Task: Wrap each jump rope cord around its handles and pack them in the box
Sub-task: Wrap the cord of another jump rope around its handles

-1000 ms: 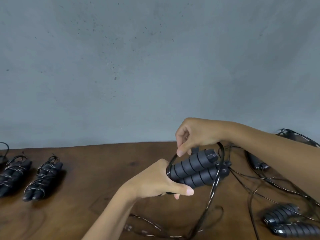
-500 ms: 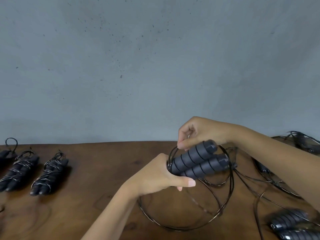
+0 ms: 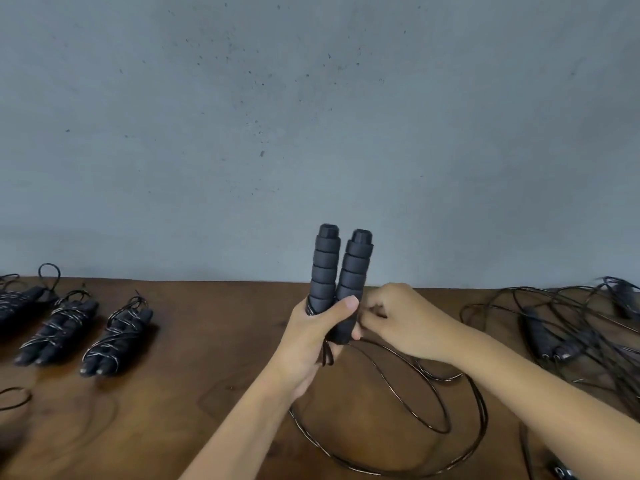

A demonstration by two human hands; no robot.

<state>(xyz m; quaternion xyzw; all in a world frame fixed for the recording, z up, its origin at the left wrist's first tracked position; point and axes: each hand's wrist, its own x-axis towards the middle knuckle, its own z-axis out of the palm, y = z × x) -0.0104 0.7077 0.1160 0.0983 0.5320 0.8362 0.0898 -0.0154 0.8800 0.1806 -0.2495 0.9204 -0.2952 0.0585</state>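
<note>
Two handles (image 3: 341, 271) stand upright at frame centre, gripped low by the left hand (image 3: 313, 336). The right hand (image 3: 398, 320) pinches the cord (image 3: 398, 403) beside them, loops lying on the table (image 3: 207, 341) below.

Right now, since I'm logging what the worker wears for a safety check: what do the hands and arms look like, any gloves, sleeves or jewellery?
Both are bare. The left hand and right hand wear no gloves, and no rings, watch or bracelet show. The forearms are uncovered as far as the picture's edge; no sleeve is in view. The nails look short and unpainted.
</note>
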